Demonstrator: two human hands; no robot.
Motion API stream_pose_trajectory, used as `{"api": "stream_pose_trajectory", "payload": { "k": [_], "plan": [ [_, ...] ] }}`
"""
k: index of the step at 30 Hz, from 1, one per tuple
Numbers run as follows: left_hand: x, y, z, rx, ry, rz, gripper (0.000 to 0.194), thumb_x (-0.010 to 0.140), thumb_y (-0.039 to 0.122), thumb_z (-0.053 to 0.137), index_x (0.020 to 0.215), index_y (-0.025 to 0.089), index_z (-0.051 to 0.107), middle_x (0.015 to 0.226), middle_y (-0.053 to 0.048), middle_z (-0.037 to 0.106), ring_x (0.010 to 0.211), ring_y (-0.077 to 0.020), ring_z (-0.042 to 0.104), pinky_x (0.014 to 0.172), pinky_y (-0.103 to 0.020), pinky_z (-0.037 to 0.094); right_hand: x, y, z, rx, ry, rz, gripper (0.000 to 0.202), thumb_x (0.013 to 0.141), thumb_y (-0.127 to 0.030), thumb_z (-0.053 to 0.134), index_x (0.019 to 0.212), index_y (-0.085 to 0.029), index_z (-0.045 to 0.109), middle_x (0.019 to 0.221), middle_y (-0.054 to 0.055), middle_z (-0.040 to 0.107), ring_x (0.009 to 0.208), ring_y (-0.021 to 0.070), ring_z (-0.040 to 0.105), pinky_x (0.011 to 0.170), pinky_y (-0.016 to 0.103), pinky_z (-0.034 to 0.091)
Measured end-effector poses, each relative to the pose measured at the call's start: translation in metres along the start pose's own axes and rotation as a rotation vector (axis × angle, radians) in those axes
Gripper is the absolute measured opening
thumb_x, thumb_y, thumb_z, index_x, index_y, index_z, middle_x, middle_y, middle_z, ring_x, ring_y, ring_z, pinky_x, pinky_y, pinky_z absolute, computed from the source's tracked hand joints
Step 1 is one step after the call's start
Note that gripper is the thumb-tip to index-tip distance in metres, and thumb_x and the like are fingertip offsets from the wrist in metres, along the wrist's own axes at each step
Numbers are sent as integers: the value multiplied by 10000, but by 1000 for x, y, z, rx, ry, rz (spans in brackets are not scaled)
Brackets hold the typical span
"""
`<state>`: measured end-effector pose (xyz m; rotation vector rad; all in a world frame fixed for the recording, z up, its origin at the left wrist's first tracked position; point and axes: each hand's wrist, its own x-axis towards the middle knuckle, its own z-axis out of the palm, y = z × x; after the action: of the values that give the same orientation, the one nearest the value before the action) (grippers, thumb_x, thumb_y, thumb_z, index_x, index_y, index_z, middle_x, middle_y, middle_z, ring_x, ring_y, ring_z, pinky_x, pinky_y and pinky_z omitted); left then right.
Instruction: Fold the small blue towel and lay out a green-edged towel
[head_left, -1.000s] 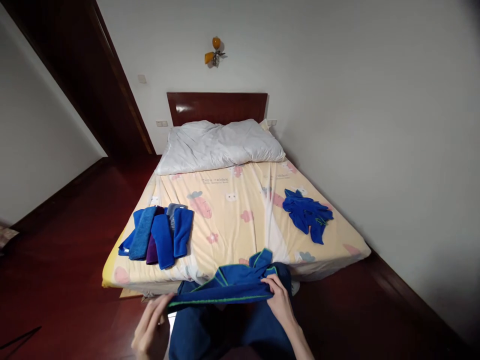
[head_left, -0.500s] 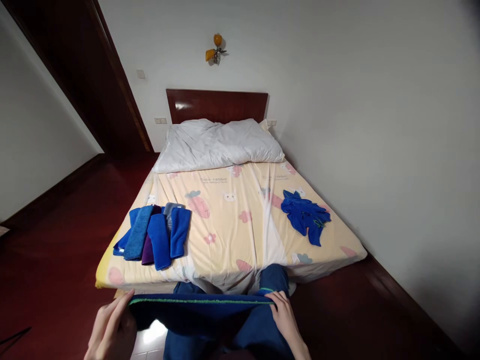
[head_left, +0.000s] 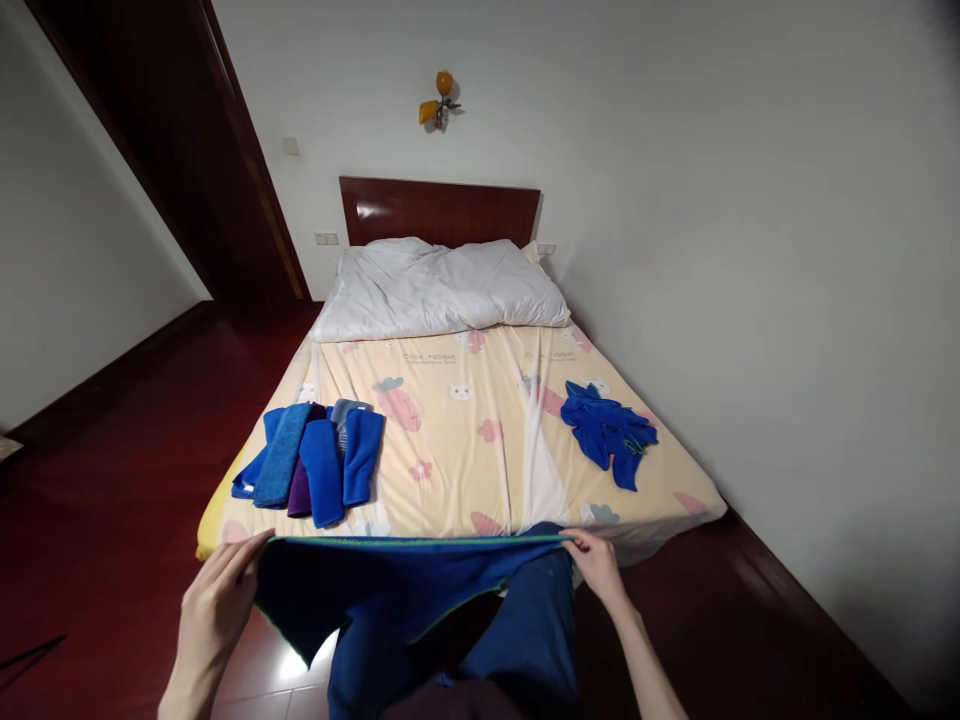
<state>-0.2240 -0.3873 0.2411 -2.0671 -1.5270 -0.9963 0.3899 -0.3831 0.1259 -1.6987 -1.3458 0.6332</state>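
The left hand (head_left: pixel 216 592) and right hand (head_left: pixel 598 565) are pinching the cloth (head_left: pixel 375 575) at its upper edge, grips closed on it; they are holding it nearer the bed (head_left: pixel 457 480) than before, above the legs (head_left: pixel 534 612).

The sheet (head_left: pixel 450 500) is pale yellow, printed with pink carrots (head_left: pixel 399 408), pink flowers (head_left: pixel 421 471) and white animal faces (head_left: pixel 460 393) (its near left corner is a stronger yellow). At the sheet's near edge, the stretched cloth (head_left: pixel 405 567) is dark blue with a bright green border. On the sheet's left, folded cloths (head_left: pixel 322 470) show royal blue, teal-blue, purple and grey; on its right, a crumpled cloth (head_left: pixel 606 428) is blue, green-edged. Beyond the sheet's printed part, the quilt (head_left: pixel 442 290) is pale grey, the headboard (head_left: pixel 442 210) reddish brown.
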Motion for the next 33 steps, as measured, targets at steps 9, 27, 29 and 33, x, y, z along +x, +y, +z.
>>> {"api": "stream_pose_trajectory", "payload": {
  "k": [9, 27, 29, 33],
  "plan": [
    [82, -19, 16, -116, -210, -136, 404, 979, 490, 493, 927, 222, 790, 878, -53, 768, 810, -208, 711, 753, -283, 528, 84, -94, -104, 72, -304, 25, 541, 626, -663, 824, 768, -142, 798, 642, 96, 722, 603, 214, 658, 603, 315, 538],
    [254, 29, 50, -363, -384, -371, 410, 789, 569, 636, 894, 209, 803, 590, -21, 719, 641, -227, 727, 690, -268, 545, 167, -150, -201, 257, 124, -81, 662, 472, -637, 952, 859, -130, 776, 679, 93, 760, 589, 197, 715, 621, 309, 626],
    [263, 33, 58, -371, -380, -328, 410, 793, 566, 626, 887, 210, 806, 649, -29, 747, 620, -220, 721, 667, -270, 547, 173, -148, -201, 254, 148, -73, 698, 473, -657, 944, 890, -126, 768, 728, 114, 776, 620, 217, 740, 617, 313, 633],
    [271, 39, 66, -353, -357, -275, 433, 819, 567, 588, 897, 205, 813, 748, -53, 777, 593, -212, 710, 663, -285, 551, 174, -142, -202, 257, 139, -88, 703, 500, -674, 928, 910, -127, 766, 784, 129, 790, 679, 227, 766, 670, 314, 652]
  ]
}}
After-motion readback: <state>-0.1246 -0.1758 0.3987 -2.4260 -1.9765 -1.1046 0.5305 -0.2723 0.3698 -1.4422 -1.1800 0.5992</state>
